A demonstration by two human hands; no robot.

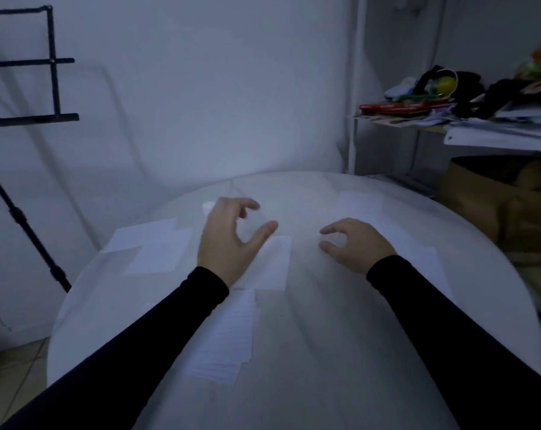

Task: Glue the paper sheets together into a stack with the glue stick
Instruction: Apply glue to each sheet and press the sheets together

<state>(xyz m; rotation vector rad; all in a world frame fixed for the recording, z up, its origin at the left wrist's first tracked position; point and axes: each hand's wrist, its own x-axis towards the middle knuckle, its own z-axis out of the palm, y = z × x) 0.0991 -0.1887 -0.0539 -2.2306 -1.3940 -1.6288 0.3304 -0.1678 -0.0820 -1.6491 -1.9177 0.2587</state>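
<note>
Nearest on the round white table (325, 352), a lined paper stack (228, 336), beyond it left hand (228, 240) and right hand (357, 245) hovering empty, fingers loosely curled, loose paper sheets (157, 243) farther left, cluttered shelf (467, 119) beyond.

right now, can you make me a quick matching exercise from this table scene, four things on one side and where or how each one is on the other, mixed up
Things:
1. left hand
2. right hand
3. lined sheets
4. cluttered shelf

Places or states:
A. beyond the table, far right, against the wall
B. on the near part of the table, beside the left sleeve
C. over the table's right half, fingers loosely curled, holding nothing
D. over a blank sheet at the table's middle, thumb and fingers spread, holding nothing

Pairs: 1-D, 2-C, 3-B, 4-A
</note>
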